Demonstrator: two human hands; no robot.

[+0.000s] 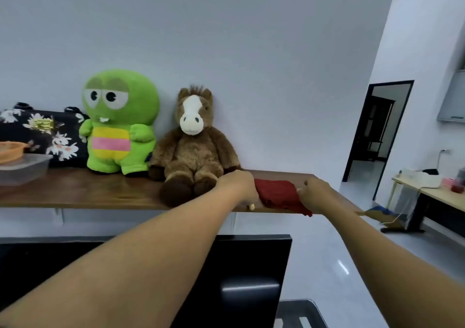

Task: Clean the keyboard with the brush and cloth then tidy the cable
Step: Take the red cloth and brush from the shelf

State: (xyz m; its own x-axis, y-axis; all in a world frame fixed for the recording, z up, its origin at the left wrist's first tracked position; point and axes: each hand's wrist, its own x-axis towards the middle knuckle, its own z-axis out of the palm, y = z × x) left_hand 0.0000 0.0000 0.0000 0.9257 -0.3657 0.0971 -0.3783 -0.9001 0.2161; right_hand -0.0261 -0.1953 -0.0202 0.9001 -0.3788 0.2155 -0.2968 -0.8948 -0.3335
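- Left hand [237, 189]: grip closed around the left end of a dark red folded cloth [278, 195]; a fingertip curls under the shelf's front edge.
- Right hand [315, 191]: grip pinching the cloth's right end.
- Cloth lies on the brown wooden wall shelf [100, 191], near its right end; one corner droops over the front edge.
- Just left of the left hand, a brown plush horse [192, 146] sits upright against the wall; beside it stands a green plush frog-like toy [118, 121].
- Further left: a black floral bag [42, 134], a clear plastic box [22, 168] and an orange plastic basket [11, 150] on top of the box.
- Below the shelf, a black monitor [251, 264].
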